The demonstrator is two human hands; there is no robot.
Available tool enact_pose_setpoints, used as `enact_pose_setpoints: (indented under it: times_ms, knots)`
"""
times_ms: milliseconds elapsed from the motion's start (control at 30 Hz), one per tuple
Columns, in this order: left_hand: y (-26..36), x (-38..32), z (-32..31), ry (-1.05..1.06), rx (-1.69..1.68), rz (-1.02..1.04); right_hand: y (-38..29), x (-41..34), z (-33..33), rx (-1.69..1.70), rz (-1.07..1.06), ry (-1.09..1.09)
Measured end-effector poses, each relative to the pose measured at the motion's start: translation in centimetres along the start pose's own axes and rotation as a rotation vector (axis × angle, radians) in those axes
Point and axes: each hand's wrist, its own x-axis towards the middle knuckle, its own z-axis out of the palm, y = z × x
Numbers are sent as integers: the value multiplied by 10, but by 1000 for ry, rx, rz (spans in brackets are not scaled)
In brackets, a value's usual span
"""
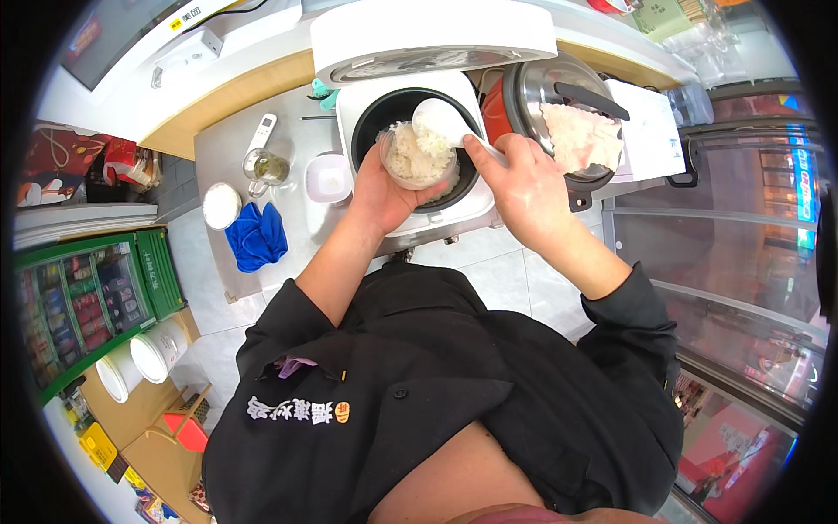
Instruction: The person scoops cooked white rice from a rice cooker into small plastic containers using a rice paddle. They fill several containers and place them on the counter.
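My left hand (383,196) holds a clear round plastic container (419,178), heaped with cooked white rice (412,157), over the open rice cooker. In my right hand (524,183) is the handle of a white rice paddle (440,121), its bowl tilted against the rice at the container's top. Below them, the dark inner pot (373,111) of the white rice cooker (350,98) shows some rice at its lower right. The cooker's lid (432,33) stands raised behind. My hands hide part of the pot.
Left on the steel table (216,144) are a white square bowl (328,178), a glass mug (265,167), a white remote (263,131), a round white-topped container (221,205) and a blue cloth (256,237). At right, a pinkish cloth (582,139) lies on a red-sided pressure cooker (497,108).
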Motion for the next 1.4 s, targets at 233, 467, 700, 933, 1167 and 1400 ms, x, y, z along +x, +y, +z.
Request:
enact_pose_setpoints:
  times_ms: [233, 467, 700, 933, 1167, 1400]
  knots:
    - [3, 2, 10, -19, -28, -7, -3, -20, 45, 87, -54, 95]
    - [3, 6, 1, 36, 1, -13, 15, -5, 20, 74, 9, 43]
    - [3, 9, -4, 33, -28, 0, 24, -9, 3, 97, 179, -56]
    - [0, 1, 15, 70, -27, 81, -21, -38, 20, 262, 160, -95]
    - [-4, -3, 11, 54, 9, 165, -17, -29, 16, 348, 170, -86]
    - [-4, -7, 15, -1, 10, 164, -30, -24, 39, 334, 82, -98]
